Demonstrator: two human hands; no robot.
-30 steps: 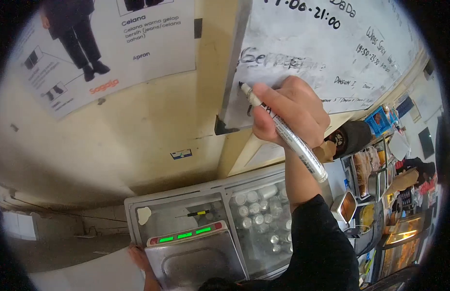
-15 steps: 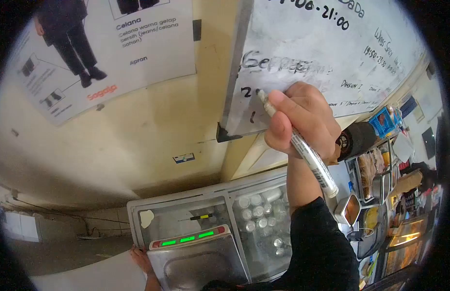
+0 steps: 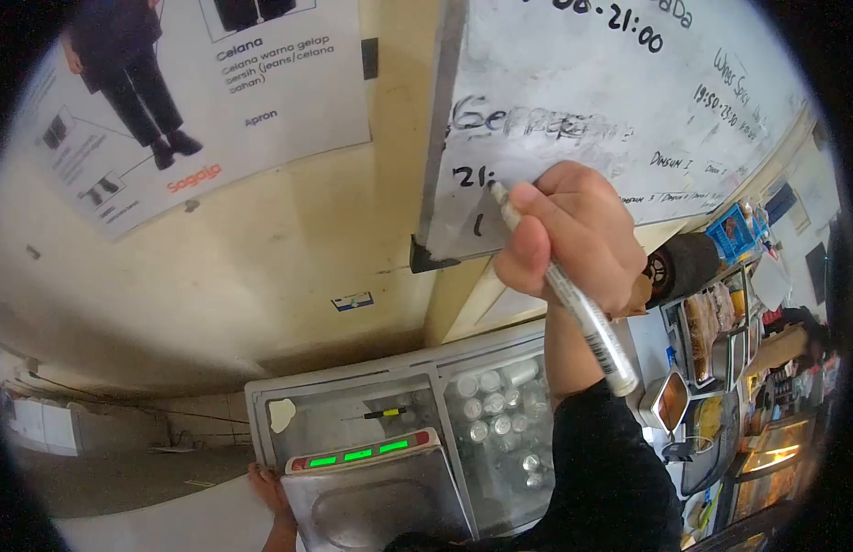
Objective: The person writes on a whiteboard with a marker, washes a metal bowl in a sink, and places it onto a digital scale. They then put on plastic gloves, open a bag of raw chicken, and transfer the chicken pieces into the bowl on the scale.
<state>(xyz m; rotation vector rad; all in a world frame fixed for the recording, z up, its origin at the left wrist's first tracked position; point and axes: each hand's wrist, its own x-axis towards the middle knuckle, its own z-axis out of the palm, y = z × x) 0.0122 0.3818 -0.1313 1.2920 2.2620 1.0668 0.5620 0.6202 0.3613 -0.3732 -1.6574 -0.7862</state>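
The marker is gripped in the right hand, its long axis slanting; its tip is pointed up-left at the whiteboard, beside "21:"; the scale is seemingly touched by the left hand, grip unclear.

poster: top cut off | whiteboard: partly behind right grip | scale display: illegible
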